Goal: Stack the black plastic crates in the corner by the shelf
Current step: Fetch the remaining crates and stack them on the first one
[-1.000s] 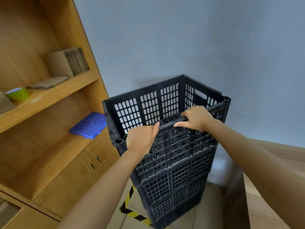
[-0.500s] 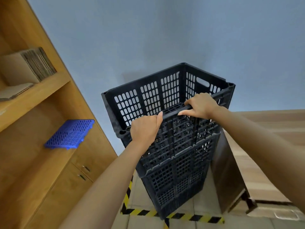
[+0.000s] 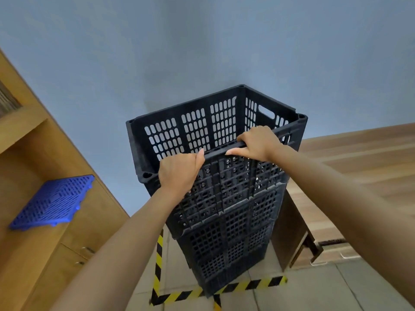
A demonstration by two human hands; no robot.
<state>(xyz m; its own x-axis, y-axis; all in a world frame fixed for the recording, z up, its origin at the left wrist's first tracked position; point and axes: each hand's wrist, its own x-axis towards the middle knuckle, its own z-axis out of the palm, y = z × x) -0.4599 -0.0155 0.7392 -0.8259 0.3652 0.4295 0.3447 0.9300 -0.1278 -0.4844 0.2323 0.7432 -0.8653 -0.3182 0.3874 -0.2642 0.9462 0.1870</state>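
Note:
A tall stack of black slotted plastic crates (image 3: 233, 225) stands on the tiled floor in the corner, between the wooden shelf unit (image 3: 67, 158) on the left and a wooden desk on the right. The top crate (image 3: 195, 129) sits nested on the stack, its inside open to view. My left hand (image 3: 179, 173) grips the near rim of the top crate at the left. My right hand (image 3: 258, 142) grips the same near rim further right, fingers curled over the edge. The stack's base is partly hidden by its own front wall.
A blue plastic grid panel (image 3: 51, 203) lies on the shelf's lower board. Yellow-and-black tape (image 3: 179, 295) marks a square on the floor around the stack. The wooden desk (image 3: 359, 167) with a dark side panel stands close at the right. A blue-grey wall is behind.
The view has swung right and downward, so the shelf slid left and more floor tape shows. Both hands keep their hold on the top crate's near rim; the stack looks unmoved.

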